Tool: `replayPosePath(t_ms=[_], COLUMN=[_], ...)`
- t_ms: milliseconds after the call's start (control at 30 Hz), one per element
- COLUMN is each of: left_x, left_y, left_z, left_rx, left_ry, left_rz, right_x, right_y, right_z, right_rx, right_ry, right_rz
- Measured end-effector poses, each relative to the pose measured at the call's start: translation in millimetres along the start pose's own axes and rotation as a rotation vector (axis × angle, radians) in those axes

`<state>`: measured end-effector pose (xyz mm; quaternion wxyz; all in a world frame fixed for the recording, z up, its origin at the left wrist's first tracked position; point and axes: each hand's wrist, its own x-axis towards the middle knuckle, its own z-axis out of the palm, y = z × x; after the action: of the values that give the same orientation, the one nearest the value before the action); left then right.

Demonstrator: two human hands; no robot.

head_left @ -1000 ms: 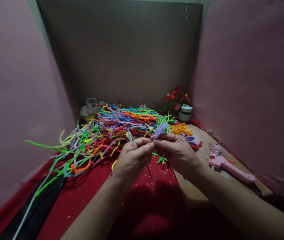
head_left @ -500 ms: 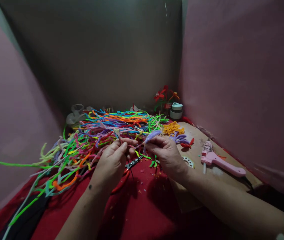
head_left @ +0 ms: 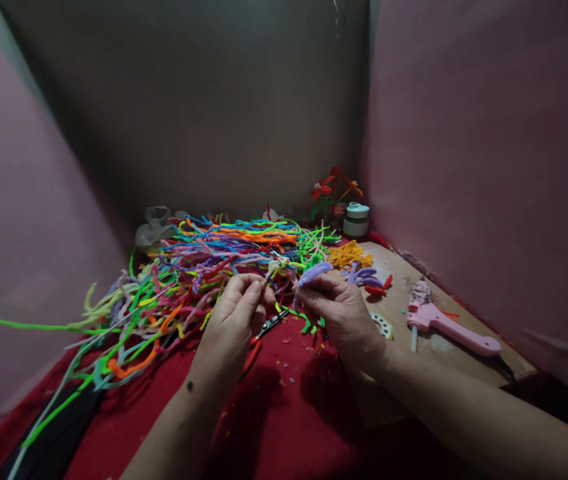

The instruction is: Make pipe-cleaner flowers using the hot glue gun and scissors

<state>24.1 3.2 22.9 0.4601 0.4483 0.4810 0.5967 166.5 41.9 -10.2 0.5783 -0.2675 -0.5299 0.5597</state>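
My right hand (head_left: pixel 341 310) pinches a folded lilac pipe-cleaner piece (head_left: pixel 314 272) that sticks up past its fingertips. My left hand (head_left: pixel 237 313) is closed in a pinch just to the left, its fingertips on a thin pale stem end (head_left: pixel 273 269) that I cannot make out clearly. The two hands are a short gap apart, above a red cloth (head_left: pixel 284 407). Right behind them spreads a big heap of pipe cleaners in many colours (head_left: pixel 204 267). Red-handled pliers (head_left: pixel 259 333) lie on the cloth under my left hand.
A pink glue gun (head_left: pixel 447 327) lies on a brown board (head_left: pixel 414 373) at the right. Yellow (head_left: pixel 348 253), lilac and red bent pieces sit near it. A small jar (head_left: pixel 357 221) and pipe-cleaner flowers (head_left: pixel 331 190) stand in the back corner. Pink walls close in both sides.
The hands, joined on the lilac piece a second ago, have drawn a little apart. The view swung left, then slightly back. The pliers came into view beneath the left hand.
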Motion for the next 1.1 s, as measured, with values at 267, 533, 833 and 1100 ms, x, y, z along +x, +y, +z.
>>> replayPosePath(t_ms=[267, 533, 833, 1100], left_x=[-3, -8, -9, -5], left_y=[-5, -8, -4, -11], left_z=[-1.1, 1.7, 7.7, 3.7], left_rx=[-0.044, 0.080, 0.128, 0.096], left_ry=[-0.104, -0.114, -0.096, -0.097], left_rz=[0.038, 0.148, 0.130, 0.111], right_x=[-5, -5, -5, -7], right_y=[-4, -4, -1, 0], right_z=[1, 1, 1, 0], right_rx=[0.038, 0.072, 0.070, 0.038], right_ry=[-0.016, -0.015, -0.024, -0.017], right_rz=[-0.024, -0.004, 0.005, -0.012])
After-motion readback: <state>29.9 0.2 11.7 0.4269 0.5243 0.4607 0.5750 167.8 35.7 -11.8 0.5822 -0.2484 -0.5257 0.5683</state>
